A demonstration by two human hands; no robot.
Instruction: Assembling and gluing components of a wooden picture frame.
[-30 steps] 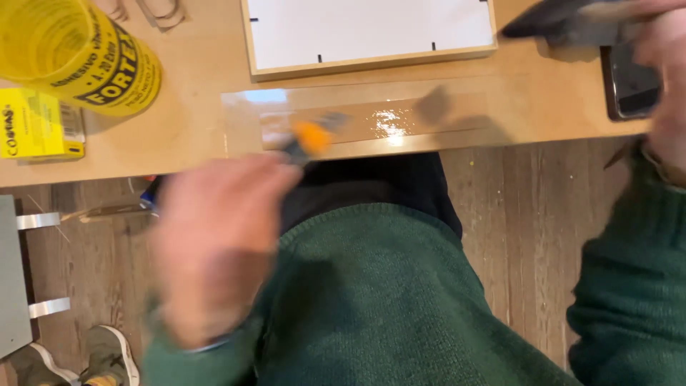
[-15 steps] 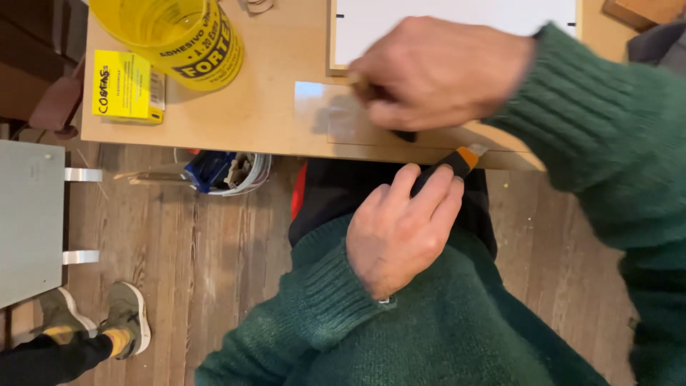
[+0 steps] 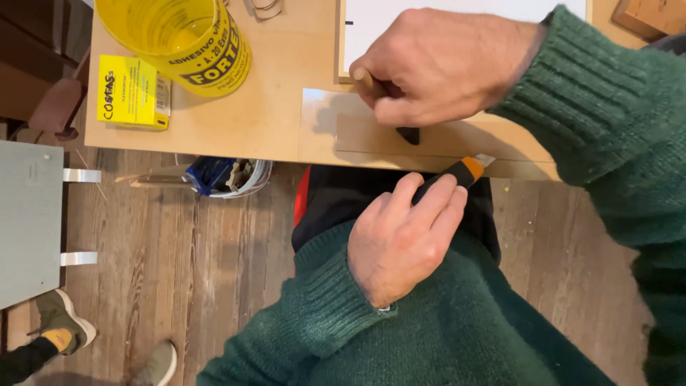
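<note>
My right hand (image 3: 443, 64) presses down on a clear sheet (image 3: 321, 118) that lies along the front edge of the wooden table (image 3: 264, 107). Its fingers are closed on a small tool with a wooden handle (image 3: 368, 82) and a dark tip (image 3: 409, 134) that touches the sheet. My left hand (image 3: 400, 243) is below the table edge, over my lap. It grips an orange and black utility knife (image 3: 468, 170) whose front end reaches the sheet's near edge. A white panel in a wooden frame (image 3: 371, 18) lies just behind the sheet.
A yellow bucket (image 3: 179, 39) and a flat yellow box (image 3: 132, 93) stand on the table's left part. A wooden block (image 3: 647, 18) sits at the far right. Under the table is a bin (image 3: 229, 177). A grey panel (image 3: 28, 221) and another person's shoes (image 3: 64, 329) are at left.
My right hand came from the far right down onto the clear sheet. My left hand rose to the table edge with the knife. In the last half second little has moved.
</note>
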